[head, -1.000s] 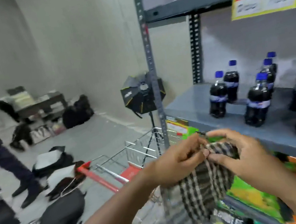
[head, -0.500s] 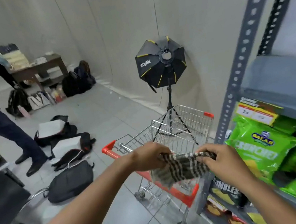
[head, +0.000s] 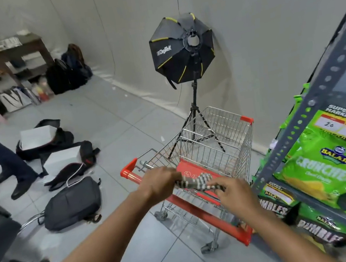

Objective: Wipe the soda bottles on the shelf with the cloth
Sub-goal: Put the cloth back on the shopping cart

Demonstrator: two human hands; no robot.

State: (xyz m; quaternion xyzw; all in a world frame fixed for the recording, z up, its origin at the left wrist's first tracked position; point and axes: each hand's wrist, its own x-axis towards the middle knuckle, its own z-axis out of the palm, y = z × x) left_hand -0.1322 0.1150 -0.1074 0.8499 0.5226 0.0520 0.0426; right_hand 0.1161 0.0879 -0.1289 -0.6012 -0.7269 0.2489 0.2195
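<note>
Progress: no wiping under way in this view. No soda bottles visible (only snack bags (head: 323,172) show on the rack (head: 313,104) at right), so how many are done or left cannot be read; judged not at the bottles now.

Left hand (head: 157,184): arm reaching forward, fingers closed on the left end of the cloth (head: 195,181), above the cart (head: 216,153) handle.

Cloth: bunched, strung between both hands, over the cart.

Right hand (head: 233,191): palm down, fingertips pinching the cloth's right end, near the rack upright.
</note>
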